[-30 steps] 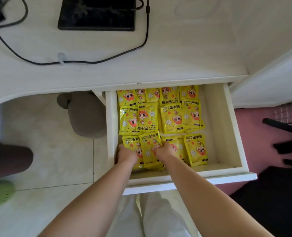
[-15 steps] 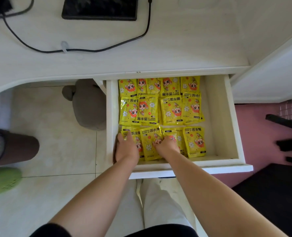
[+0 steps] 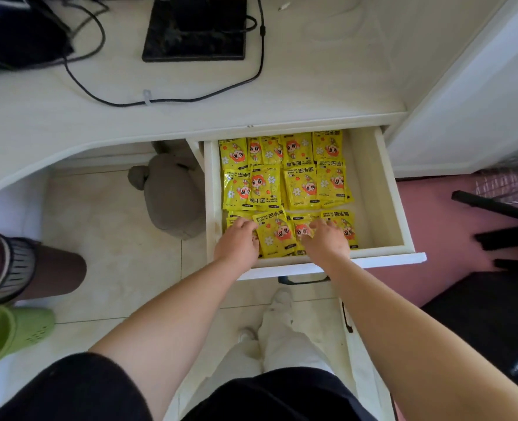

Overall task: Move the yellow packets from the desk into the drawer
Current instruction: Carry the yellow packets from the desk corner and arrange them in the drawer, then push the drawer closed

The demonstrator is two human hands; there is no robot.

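Observation:
Several yellow packets with cartoon faces lie in rows inside the open white drawer under the desk. My left hand rests on the front-left packets, its fingers lying on them. My right hand lies on the front-row packets to the right, fingers spread flat. One packet shows between the two hands. I see no yellow packet on the desk top.
A black flat device and black cables lie on the desk. A grey plush toy sits on the tiled floor left of the drawer. Another person's leg and green shoe are at the left. Dark furniture stands right.
My right hand has slid right along the front row and its fingers have spread. The left hand stays at the front-left. The camera has pulled back, showing more of the desk.

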